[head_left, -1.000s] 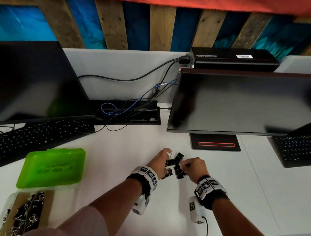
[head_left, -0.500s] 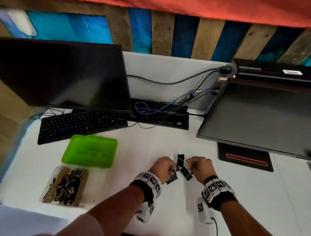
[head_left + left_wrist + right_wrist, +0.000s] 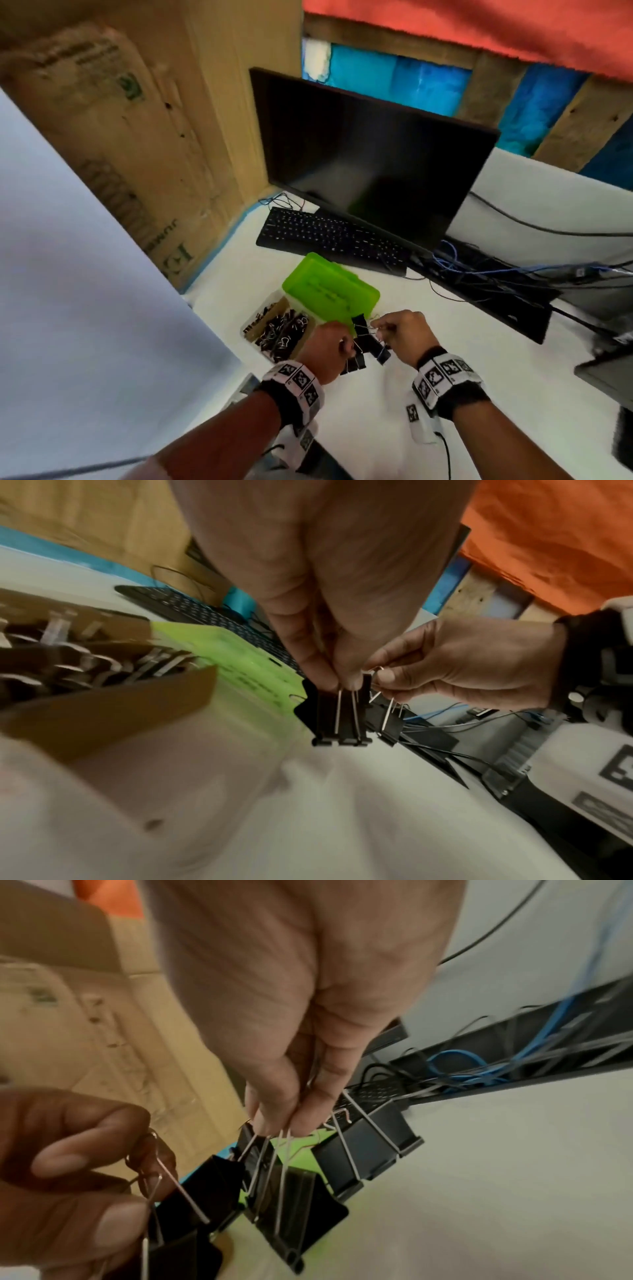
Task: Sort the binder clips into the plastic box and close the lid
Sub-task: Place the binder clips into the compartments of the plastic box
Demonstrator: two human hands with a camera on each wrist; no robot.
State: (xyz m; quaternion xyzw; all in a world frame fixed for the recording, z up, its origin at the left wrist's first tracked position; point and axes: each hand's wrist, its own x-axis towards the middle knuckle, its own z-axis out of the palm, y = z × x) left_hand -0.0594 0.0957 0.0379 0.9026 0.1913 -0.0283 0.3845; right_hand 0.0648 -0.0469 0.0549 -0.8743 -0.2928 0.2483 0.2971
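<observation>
Both hands hold black binder clips by their wire handles, just above the white desk. My left hand [image 3: 344, 346] pinches the handles of a hanging bunch of clips [image 3: 342, 723]. My right hand [image 3: 378, 330] pinches the handles of more clips [image 3: 298, 1199], close beside the left. The clear plastic box [image 3: 246, 337] lies just left of the hands and holds several clips [image 3: 284, 332]. Its green lid [image 3: 330, 291] is open and lies flat behind it. One held clip [image 3: 359, 325] overlaps the lid's near corner in the head view.
A black keyboard [image 3: 329, 236] and dark monitor [image 3: 370, 154] stand behind the box. A cable tray [image 3: 479, 274] with blue and black wires runs to the right. A cardboard box [image 3: 120, 137] and a white panel [image 3: 68, 274] close off the left side.
Both hands have lifted the clips off the desk and carried them left, up to the box. The head view has swung left with them.
</observation>
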